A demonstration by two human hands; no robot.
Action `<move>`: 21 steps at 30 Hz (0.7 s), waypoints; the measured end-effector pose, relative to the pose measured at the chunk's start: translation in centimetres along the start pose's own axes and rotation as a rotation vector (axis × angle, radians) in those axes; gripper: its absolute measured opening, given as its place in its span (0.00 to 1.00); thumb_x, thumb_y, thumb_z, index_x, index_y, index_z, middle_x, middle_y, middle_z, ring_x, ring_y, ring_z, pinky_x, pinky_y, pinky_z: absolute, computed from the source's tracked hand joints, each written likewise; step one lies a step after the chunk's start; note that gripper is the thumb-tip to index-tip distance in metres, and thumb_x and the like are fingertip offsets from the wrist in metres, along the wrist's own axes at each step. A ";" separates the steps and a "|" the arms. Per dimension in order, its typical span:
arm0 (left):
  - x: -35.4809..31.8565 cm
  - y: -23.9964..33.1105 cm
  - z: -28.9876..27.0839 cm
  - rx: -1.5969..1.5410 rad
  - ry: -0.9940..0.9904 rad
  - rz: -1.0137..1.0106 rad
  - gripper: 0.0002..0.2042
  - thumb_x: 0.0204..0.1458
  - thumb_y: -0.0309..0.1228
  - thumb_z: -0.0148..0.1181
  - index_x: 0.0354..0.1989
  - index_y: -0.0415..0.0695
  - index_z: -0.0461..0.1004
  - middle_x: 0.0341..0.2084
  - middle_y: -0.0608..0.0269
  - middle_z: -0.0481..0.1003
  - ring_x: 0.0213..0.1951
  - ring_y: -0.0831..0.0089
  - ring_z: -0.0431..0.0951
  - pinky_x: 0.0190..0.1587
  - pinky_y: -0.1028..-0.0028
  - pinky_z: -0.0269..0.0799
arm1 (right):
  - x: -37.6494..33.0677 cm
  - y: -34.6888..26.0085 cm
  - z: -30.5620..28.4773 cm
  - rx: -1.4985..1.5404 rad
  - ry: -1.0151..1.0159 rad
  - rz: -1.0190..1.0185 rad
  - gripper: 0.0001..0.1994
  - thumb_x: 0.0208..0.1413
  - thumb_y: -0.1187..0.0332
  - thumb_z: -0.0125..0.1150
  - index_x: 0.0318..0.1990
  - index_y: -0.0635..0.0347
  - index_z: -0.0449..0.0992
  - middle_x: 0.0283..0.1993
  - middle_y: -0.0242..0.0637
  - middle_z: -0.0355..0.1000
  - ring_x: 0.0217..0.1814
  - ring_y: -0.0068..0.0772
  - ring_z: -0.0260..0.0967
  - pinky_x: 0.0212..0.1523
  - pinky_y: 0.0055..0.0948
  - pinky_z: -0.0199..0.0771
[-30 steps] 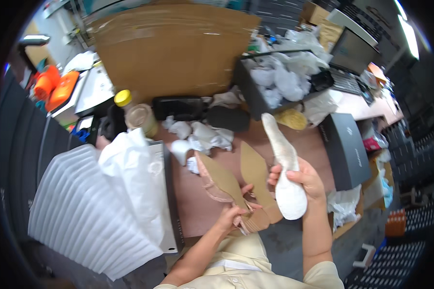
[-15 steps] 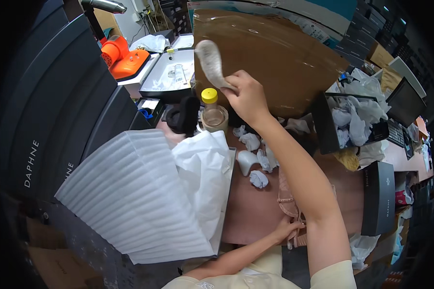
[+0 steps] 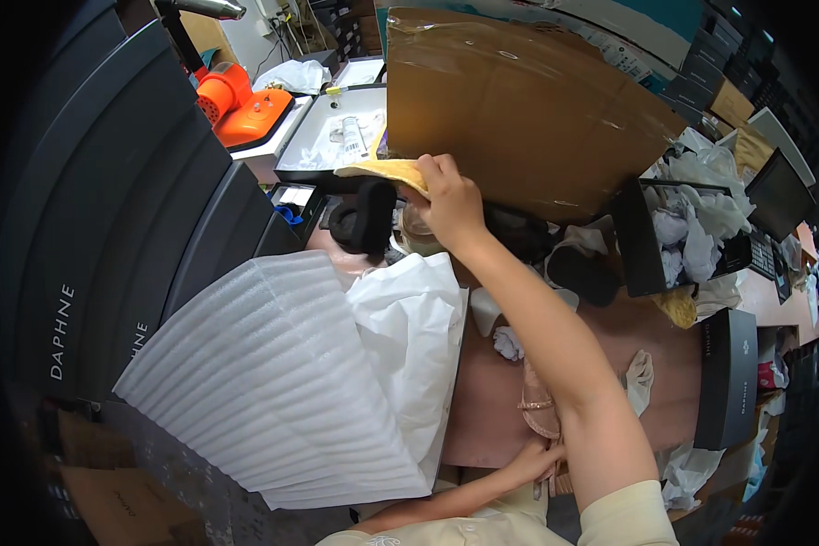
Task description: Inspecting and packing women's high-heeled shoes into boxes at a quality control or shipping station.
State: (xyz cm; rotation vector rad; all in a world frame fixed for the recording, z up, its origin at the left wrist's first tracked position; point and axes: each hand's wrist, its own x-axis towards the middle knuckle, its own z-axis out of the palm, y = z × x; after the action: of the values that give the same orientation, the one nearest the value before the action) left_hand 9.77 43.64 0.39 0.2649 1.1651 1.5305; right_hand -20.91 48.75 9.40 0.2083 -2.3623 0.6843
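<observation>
My right hand (image 3: 450, 205) reaches forward over the table, fingers closed on one end of a thin, curved yellow pad (image 3: 382, 171). The pad lies nearly flat in the air, above a black rounded object (image 3: 374, 217) and a glass jar (image 3: 417, 235) partly hidden by my hand. Low down near my body, my left hand (image 3: 535, 462) grips a pink strappy sandal (image 3: 539, 408). My right forearm covers much of the sandal. Beside it lies a crumpled paper ball (image 3: 508, 343).
White ribbed foam sheet (image 3: 246, 382) and white tissue (image 3: 409, 318) fill an open box at left. Dark shoe boxes (image 3: 118, 209) stack beyond. A large cardboard box (image 3: 528, 118) stands behind. A dark bin (image 3: 642, 237) of crumpled paper and a shoe box (image 3: 728, 378) stand right.
My right hand has lowered and moved slightly left, tipping the pad from upright to nearly flat, so its yellow side shows. My left hand stays at the sandal. The view has shifted a little.
</observation>
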 end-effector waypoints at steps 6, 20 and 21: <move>2.6 -4.1 -1.4 -0.208 -0.129 0.136 0.15 0.48 0.29 0.49 0.44 0.35 0.66 0.16 0.66 0.69 0.20 0.82 0.68 0.25 0.82 0.64 | 1.5 0.8 -10.5 0.464 0.593 0.292 0.13 0.52 0.68 0.61 0.40 0.63 0.67 0.34 0.36 0.69 0.34 0.32 0.71 0.31 0.30 0.72; -4.9 -7.2 -5.4 -0.454 -0.387 -0.095 0.30 0.60 0.53 0.32 0.52 0.35 0.58 0.40 0.49 0.73 0.43 0.69 0.73 0.46 0.75 0.68 | 0.7 1.3 -6.1 0.216 0.757 -0.061 0.17 0.44 0.66 0.66 0.39 0.62 0.67 0.38 0.46 0.66 0.31 0.49 0.68 0.35 0.38 0.70; -5.5 -6.7 -5.6 -0.479 -0.439 -0.026 0.31 0.61 0.52 0.30 0.58 0.36 0.54 0.42 0.51 0.73 0.45 0.72 0.73 0.47 0.77 0.68 | 0.6 0.8 -4.7 0.163 0.609 -0.066 0.16 0.44 0.65 0.66 0.38 0.60 0.68 0.37 0.42 0.68 0.33 0.46 0.69 0.35 0.38 0.71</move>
State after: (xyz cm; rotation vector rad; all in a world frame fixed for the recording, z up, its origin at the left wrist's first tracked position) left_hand 11.88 35.19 -5.22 0.2425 0.4409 1.5773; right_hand -19.00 51.96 12.49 0.1239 -1.7156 0.7788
